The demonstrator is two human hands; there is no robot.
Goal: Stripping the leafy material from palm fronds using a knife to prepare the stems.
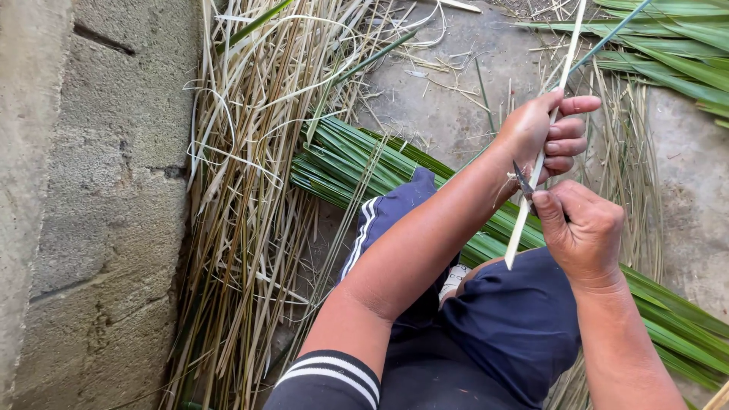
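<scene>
**Blade meets the midrib between your two hands**

Your left hand [550, 137] is closed around a pale leaf midrib [538, 171], fingers curled over it and thumb behind. The strip runs steeply, from its cut lower end just above your knee up past the left hand and out of the top edge, leaning slightly to the right as it rises. Your right hand [581, 231] sits just below and to the right of the left, fisted around the handle of a small knife [524, 182]. The dark blade points up and to the left, and its tip touches the midrib right under your left fingers. So the blade crosses the strip at a shallow angle, nearly along its long axis, in the short gap between your hands. Green palm leaves [357, 156] lie across the ground beneath your arms, with a heap of dry stripped fibres [250, 190] to the left beside the block wall [91, 190].
</scene>
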